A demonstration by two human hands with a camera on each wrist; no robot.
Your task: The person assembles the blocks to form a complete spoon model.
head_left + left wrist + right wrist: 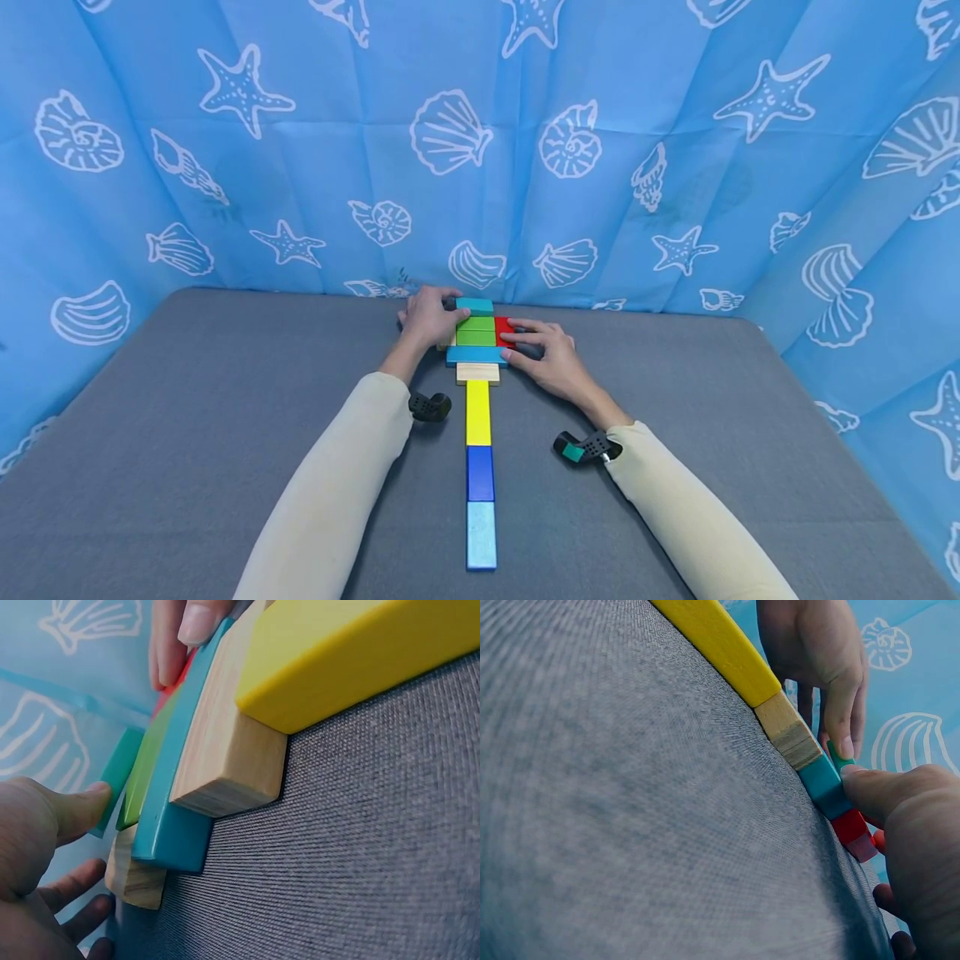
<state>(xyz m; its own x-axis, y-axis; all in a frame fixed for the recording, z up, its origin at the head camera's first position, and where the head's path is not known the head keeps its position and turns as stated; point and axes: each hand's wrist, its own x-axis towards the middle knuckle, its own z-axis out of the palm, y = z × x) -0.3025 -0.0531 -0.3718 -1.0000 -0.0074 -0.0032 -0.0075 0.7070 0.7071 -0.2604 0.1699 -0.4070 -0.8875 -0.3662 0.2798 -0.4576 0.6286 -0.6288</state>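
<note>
On the grey table lies a flat row of coloured blocks. At its far end my left hand [429, 317] pinches a teal block [476, 307], thumb on its near left side; in the left wrist view that block [118, 776] stands above its neighbours. Two green blocks [476, 330] sit side by side just nearer. My right hand [551, 358] rests its fingertips on a red block [504, 331] at their right, its thumb touching the right end of a wide blue block [474, 356]. Partly hidden beside the left hand is a wooden block [136, 877].
Towards me the line continues with a plain wooden block [477, 373], a yellow block [477, 412], a dark blue block [480, 472] and a light blue block [481, 535]. A blue shell-patterned curtain [495, 200] hangs close behind the table's [187, 433] far edge.
</note>
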